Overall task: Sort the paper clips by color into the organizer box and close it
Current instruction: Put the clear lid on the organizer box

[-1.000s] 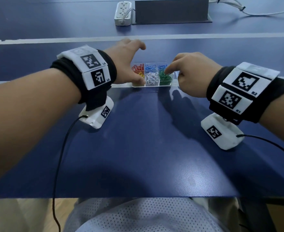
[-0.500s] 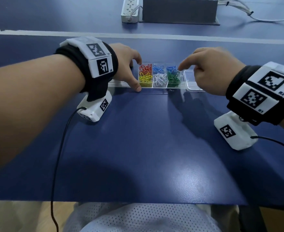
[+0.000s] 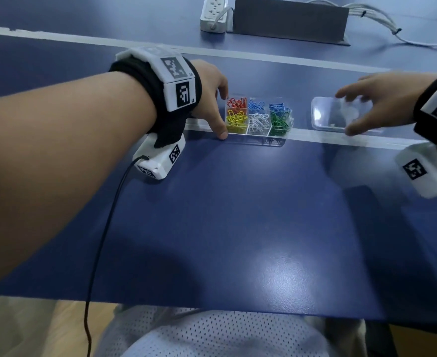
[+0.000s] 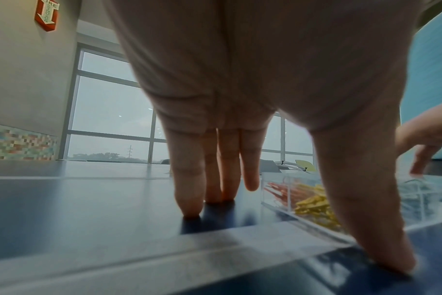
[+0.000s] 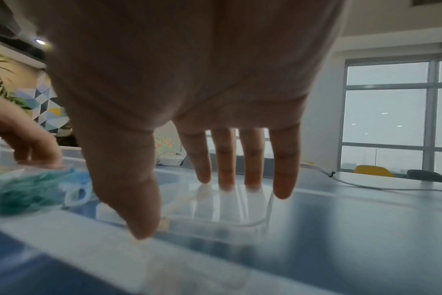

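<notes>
The clear organizer box [image 3: 258, 117] stands open on the blue table, with red, blue, yellow, white and green paper clips sorted in its compartments. My left hand [image 3: 218, 112] rests at its left end, thumb [image 3: 222, 134] on the table by the near corner and straight fingers [image 4: 189, 207] touching the table. The clear lid [image 3: 328, 114] lies flat to the right of the box. My right hand [image 3: 348, 112] is spread over the lid, thumb [image 5: 141, 229] at its near edge and fingers [image 5: 226, 179] at its far edge. I cannot tell whether they touch it.
A white stripe [image 3: 315, 137] runs across the table under the box and lid. A white power strip [image 3: 213, 15], a dark grey block [image 3: 289, 20] and cables [image 3: 372, 19] lie at the back. A black wire [image 3: 96, 240] hangs from my left wrist.
My right hand has left the green compartment and moved right, spreading over the lid. My left hand has stayed at the box's left end.
</notes>
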Tool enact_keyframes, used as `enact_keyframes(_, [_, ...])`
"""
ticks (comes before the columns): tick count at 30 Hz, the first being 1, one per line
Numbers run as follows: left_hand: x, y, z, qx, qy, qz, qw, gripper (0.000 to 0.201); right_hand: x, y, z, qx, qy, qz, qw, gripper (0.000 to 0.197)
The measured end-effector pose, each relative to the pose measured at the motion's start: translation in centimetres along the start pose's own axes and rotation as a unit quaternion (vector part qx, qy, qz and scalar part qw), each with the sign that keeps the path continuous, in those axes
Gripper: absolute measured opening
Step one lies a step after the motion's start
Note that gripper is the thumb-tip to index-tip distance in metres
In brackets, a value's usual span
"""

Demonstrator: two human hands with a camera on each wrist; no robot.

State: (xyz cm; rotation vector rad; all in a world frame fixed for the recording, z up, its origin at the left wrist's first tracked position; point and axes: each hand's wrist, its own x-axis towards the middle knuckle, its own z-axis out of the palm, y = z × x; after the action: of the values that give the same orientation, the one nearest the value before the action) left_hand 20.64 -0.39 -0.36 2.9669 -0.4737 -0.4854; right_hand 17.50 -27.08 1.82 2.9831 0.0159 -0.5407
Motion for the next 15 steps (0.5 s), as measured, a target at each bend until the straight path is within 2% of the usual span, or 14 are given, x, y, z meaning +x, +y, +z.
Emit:
enact_keyframes(6, [-0.1,-0.2,0.0,-0.018,0.005,-0.004,1.0,0.079,-0.9,-4.0,-2.7,0.049,0.043,-0.07,0.995,0.073])
enact_keyframes(10, [-0.1,-0.4,0.1,-0.027,0.006,-0.005,1.0,0.073,-0.3,-8.0,-2.5,0.051,0.037,-0.128,0.99,0.073])
enact_keyframes(15, [-0.1,-0.7,0.3,-0.032,0.012,-0.005,0.999,0.072,0.8,-10.2,-1.7,0.017,0.019,-0.15,0.988,0.077])
